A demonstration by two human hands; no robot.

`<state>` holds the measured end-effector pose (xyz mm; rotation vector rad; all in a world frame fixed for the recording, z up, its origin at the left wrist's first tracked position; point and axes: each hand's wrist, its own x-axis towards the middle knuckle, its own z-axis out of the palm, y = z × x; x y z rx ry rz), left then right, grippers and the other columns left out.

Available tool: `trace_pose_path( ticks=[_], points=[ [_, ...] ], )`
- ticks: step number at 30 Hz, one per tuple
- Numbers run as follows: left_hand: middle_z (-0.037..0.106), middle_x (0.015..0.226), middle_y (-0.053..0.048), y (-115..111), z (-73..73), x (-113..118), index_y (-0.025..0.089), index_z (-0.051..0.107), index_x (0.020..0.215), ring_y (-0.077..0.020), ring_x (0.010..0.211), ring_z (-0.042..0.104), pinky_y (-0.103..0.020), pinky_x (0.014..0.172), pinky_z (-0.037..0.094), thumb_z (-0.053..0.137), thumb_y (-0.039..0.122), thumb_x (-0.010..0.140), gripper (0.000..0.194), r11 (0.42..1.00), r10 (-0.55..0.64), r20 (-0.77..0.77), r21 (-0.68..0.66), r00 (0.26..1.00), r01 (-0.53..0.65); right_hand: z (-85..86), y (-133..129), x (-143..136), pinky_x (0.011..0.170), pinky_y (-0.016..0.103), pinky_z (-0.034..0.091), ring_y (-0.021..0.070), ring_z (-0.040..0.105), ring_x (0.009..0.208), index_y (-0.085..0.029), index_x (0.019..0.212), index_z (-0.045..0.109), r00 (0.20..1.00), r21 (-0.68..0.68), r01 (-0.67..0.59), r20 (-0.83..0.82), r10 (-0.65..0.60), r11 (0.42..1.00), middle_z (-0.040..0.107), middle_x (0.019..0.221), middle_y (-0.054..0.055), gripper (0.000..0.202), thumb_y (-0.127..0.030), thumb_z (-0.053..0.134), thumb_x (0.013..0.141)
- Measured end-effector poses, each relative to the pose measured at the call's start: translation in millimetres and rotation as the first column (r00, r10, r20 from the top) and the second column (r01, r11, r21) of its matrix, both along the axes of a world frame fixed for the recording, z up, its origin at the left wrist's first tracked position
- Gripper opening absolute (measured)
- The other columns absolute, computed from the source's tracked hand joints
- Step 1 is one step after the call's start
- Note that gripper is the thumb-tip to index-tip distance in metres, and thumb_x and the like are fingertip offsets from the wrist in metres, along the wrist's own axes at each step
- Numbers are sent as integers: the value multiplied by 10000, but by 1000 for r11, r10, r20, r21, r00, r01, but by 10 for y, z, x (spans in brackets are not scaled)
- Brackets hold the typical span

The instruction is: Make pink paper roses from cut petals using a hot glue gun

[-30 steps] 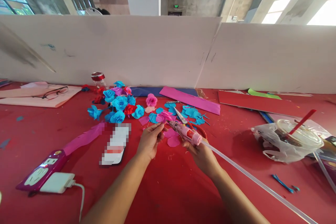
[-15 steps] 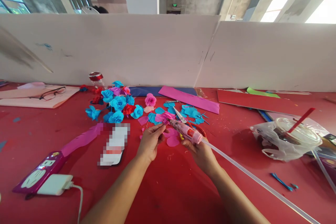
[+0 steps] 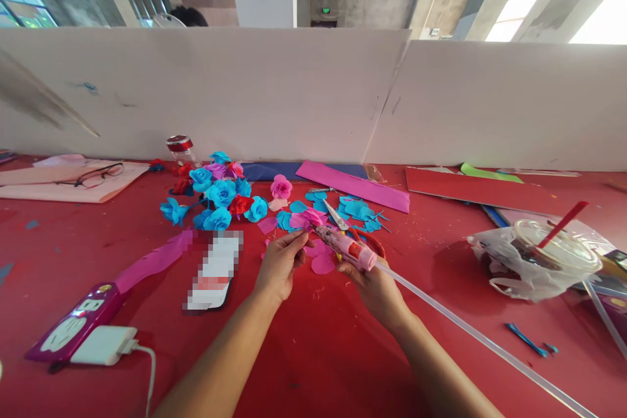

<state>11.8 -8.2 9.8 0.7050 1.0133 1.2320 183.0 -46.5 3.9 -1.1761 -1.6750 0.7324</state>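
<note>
"Pink crepe-like paper, in loose ruffled layers: where does that flower (image 3: 308,216) sit?"

"Mid-bench (image 3: 313,359), just beyond the left hand (image 3: 280,264). Thumb and forefinger are pinched together at its near side, seemingly holding it, though the exact contact is too small to make out."

"And the right hand (image 3: 376,287)?"

"Wrapped around a smooth pink glue gun (image 3: 350,248), its dark nozzle (image 3: 316,230) aimed at the flower. Whether they touch can't be told."

"What might go wrong?"

"With the nozzle so near the fingertips, a small slip could put glue on skin. Pressing too hard would probably crumple such thin paper. That long, translucent glue stick (image 3: 465,325) trails out of the gun's back; a knock to it could swing the nozzle aside."

"Anything else close by?"

"Scissors (image 3: 337,215) lie partly behind the gun, pointed metal blades out, so the right hand could catch their handles. Loose pink petals (image 3: 322,261), flat and rounded, lie under the work and might stick to stray glue."

"Farther out?"

"Curled blue paper roses (image 3: 221,192) to the left; to the right, a clear lidded cup (image 3: 558,241) in a wrinkled plastic bag (image 3: 499,268)."
</note>
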Motion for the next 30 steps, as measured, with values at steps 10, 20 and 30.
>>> trace_pose_path(
  ticks=[10,20,30],
  points=[
    [650,637,-10,34,10,-67,152,739,784,-2,436,413,-130,423,315,806,279,583,247,999,44,108,16,993,-46,153,-109,134,694,291,484,207,625,783,-221,996,639,980,-22,83,186,-77,996,679,916,52,217,-372,555,864],
    [630,657,-17,82,-10,-120,152,744,836,-8,439,386,-148,420,289,783,266,629,240,997,30,191,59,981,-42,-163,25,1529,669,324,401,232,576,776,-146,887,532,343,108,332,912,-226,937,580,882,119,102,-140,432,865],
    [626,662,-5,75,22,-100,158,724,804,-20,457,370,-171,445,281,772,284,626,223,986,115,128,104,985,-129,297,-78,656,801,342,441,243,599,1015,-202,1094,610,565,207,253,761,-318,945,641,1142,108,326,-95,400,869]
  ],
)
